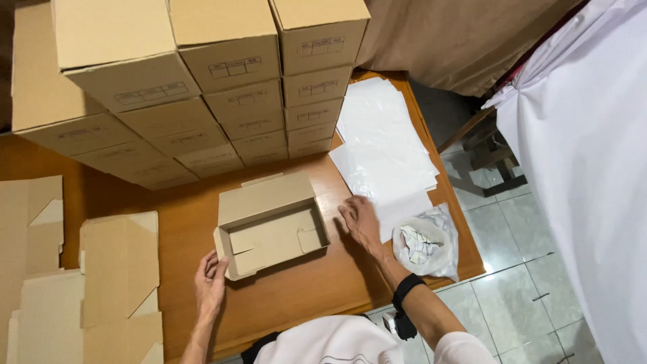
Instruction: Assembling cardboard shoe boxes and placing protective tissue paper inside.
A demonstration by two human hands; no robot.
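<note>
Head view: left hand (pixel 210 282) steadies the open cardboard box (pixel 271 224) at mid-table, fingers loosely spread, while right hand (pixel 360 222), flat and empty, presses white paper sheets (pixel 384 145) near the table's right edge.

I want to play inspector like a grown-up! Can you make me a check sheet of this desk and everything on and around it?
Surface: wooden table, brown, mostly covered.
Job's things: open cardboard box, lid flap up, nothing inside; white paper sheets spread at the right.
Clutter: flat unfolded cardboard at the left; stacked closed boxes at the back; plastic bag with crumpled stuff at the table's right edge.
Hands: left hand touches the box's near left corner; right hand lies flat on the paper's edge, dark band on its wrist.
Cables: nothing seen.
Surroundings: tiled floor, white cloth at the right, tan fabric behind.
</note>
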